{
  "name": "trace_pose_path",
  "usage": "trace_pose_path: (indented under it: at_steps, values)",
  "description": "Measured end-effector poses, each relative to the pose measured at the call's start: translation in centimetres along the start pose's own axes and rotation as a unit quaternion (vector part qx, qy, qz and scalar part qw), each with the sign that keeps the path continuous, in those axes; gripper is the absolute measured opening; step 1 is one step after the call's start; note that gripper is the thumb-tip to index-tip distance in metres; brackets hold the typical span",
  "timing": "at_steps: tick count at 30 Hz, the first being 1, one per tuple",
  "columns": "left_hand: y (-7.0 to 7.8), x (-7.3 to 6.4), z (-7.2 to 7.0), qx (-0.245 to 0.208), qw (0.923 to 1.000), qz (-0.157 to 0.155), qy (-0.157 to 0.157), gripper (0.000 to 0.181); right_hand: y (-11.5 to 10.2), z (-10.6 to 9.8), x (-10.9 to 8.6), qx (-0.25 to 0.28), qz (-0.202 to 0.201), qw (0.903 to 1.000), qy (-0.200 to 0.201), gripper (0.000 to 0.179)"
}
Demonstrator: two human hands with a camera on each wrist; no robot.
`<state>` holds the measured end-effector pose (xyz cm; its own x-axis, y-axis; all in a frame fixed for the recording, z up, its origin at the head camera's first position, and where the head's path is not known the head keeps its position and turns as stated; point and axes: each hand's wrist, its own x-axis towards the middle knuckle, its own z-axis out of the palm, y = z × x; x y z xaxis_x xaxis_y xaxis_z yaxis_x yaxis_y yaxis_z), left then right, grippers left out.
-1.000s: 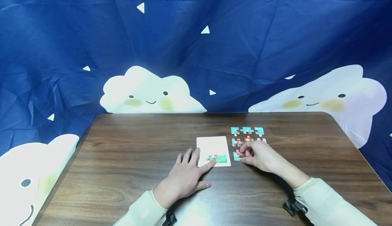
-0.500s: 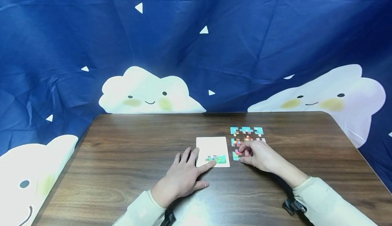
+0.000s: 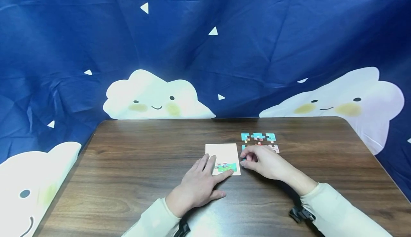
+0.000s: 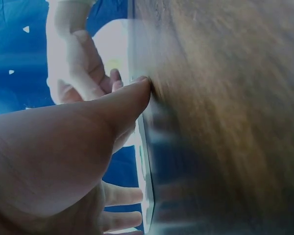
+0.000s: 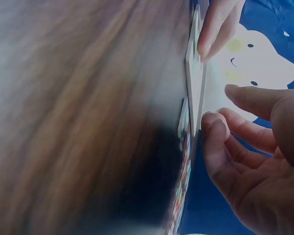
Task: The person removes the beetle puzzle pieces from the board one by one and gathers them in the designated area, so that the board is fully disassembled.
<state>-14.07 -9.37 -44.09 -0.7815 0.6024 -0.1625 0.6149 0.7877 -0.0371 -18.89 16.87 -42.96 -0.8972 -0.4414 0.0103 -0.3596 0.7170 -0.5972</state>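
Observation:
A square cream puzzle board (image 3: 224,152) lies on the table, with joined green and pink jigsaw pieces (image 3: 227,166) along its near edge. My left hand (image 3: 196,187) is spread, its fingertips resting on the board's left side and on the near edge by the joined pieces. Just right of the board is my right hand (image 3: 268,162), low over the left column of loose pieces and hiding much of it. In the right wrist view its thumb and fingers (image 5: 213,127) are loosely bent and apart, with nothing seen between them. A piece (image 5: 183,120) lies on the table beside the board there.
Loose blue jigsaw pieces (image 3: 258,137) form a row behind the right hand. A pale pink piece (image 3: 274,148) shows beyond its knuckles. The wooden table (image 3: 135,158) meets a blue cloth backdrop (image 3: 179,44) printed with clouds.
My right hand has shifted left towards the board and now covers the lower left pieces. The left hand has slid slightly right, further onto the board.

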Motion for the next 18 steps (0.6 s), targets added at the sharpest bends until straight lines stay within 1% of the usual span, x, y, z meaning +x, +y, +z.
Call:
trace_pose_path:
  at_steps: [5, 8, 12, 18]
  values:
    - [0.1, 0.0, -0.1, -0.008, 1.0, -0.004, -0.003, 0.067, -0.9, 0.4, 0.8, 0.002, -0.021, 0.9998, -0.005, 0.004]
    - [0.1, 0.0, -0.2, -0.007, 1.0, -0.003, -0.001, 0.067, -1.4, 0.6, 1.3, 0.004, -0.033, 0.9994, -0.011, 0.005]
    - [0.0, 0.1, -0.2, -0.002, 1.0, -0.001, -0.002, 0.067, -1.9, 1.2, 2.0, 0.0, -0.039, 0.999, -0.023, 0.006]
    - [0.0, 0.2, -0.2, 0.001, 0.9999, -0.004, -0.013, 0.069, -2.6, 2.0, 3.0, -0.003, -0.043, 0.9977, -0.051, 0.005]
